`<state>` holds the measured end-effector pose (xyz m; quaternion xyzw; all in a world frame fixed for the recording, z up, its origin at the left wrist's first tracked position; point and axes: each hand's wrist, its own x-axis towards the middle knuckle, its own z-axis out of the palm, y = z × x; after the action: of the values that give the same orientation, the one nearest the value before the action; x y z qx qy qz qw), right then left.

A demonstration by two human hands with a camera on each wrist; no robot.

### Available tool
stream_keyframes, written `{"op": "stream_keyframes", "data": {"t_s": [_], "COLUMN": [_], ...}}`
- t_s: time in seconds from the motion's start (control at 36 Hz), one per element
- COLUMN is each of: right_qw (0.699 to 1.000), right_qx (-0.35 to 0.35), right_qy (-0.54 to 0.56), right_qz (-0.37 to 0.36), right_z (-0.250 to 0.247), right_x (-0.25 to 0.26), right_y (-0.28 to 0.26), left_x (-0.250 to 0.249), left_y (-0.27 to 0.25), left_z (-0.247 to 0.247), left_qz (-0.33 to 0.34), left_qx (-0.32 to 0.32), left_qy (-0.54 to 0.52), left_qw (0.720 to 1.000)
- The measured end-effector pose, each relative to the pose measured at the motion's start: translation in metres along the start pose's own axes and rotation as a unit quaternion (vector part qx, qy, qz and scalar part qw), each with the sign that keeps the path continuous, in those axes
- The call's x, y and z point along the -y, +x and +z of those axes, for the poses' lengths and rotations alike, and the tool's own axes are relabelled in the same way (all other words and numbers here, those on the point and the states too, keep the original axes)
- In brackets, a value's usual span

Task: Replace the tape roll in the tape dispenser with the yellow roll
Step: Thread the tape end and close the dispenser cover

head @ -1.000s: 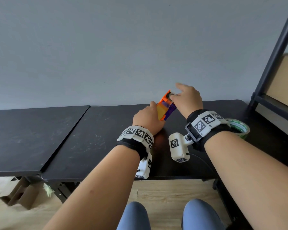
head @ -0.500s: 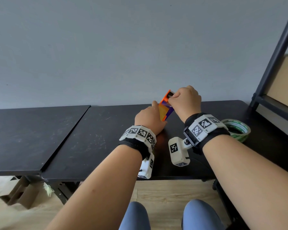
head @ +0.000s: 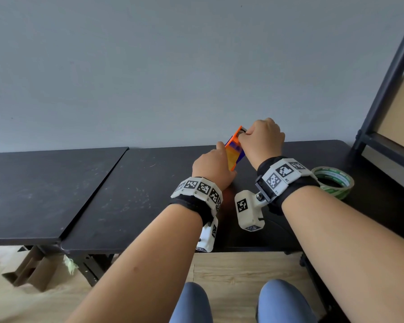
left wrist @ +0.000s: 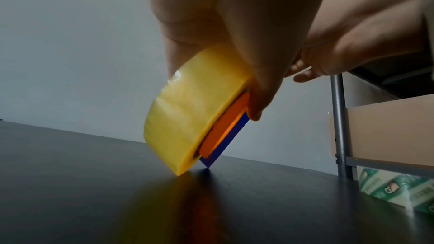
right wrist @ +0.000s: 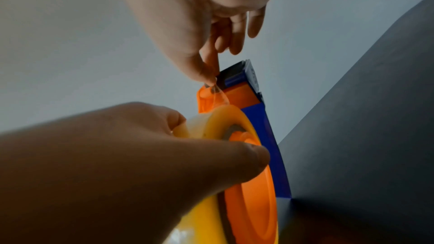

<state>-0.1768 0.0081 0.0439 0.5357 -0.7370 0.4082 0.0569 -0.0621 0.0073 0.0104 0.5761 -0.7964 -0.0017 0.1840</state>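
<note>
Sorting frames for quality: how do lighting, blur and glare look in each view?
Head view: evenly lit and sharp, shelf frame bowed by the wide lens. Left wrist view: left hand backlit, soft; yellow roll mirrored on the glossy table. Right wrist view: left hand dark, blurred; tape dispenser sharper.

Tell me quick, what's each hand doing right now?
Left hand: closed, holding the yellow tape roll seated in the tape dispenser.
Right hand: closed, pinching the loose tape end at the dispenser's top.

Left hand (left wrist: 225,25) holds yellow roll (left wrist: 195,110), seemingly touching the table (left wrist: 94,201)
</note>
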Motion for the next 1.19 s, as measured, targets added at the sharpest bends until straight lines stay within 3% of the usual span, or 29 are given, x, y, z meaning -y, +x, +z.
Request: {"op": "stream_keyframes", "data": {"t_s": [0.19, 0.42, 0.86, 1.19], "right_qw": [0.996, 0.995, 0.990, 0.975], "right_qx": [-0.014, 0.003, -0.006, 0.025], "right_qy": [0.089, 0.099, 0.140, 0.204], "right_qz": [-0.014, -0.019, 0.026, 0.082], "right_z": [0.001, -0.005, -0.006, -0.007], "right_x": [-0.009, -0.013, -0.013, -0.011], "right_y": [0.001, 0.006, 0.003, 0.008], "left_x": [0.003, 0.004, 0.012, 0.018], "left_y": [-0.001, 0.001, 0.004, 0.003], "left_z": [-0.003, -0.005, -0.007, -0.009], "left_qz": [-0.005, -0.009, -0.013, -0.016], "left_qx": [-0.001, 0.003, 0.017, 0.009], "left_qy": [-0.014, -0.029, -0.033, -0.052], "left_qw": [1.000, 1.000, 0.999, 0.998]}}
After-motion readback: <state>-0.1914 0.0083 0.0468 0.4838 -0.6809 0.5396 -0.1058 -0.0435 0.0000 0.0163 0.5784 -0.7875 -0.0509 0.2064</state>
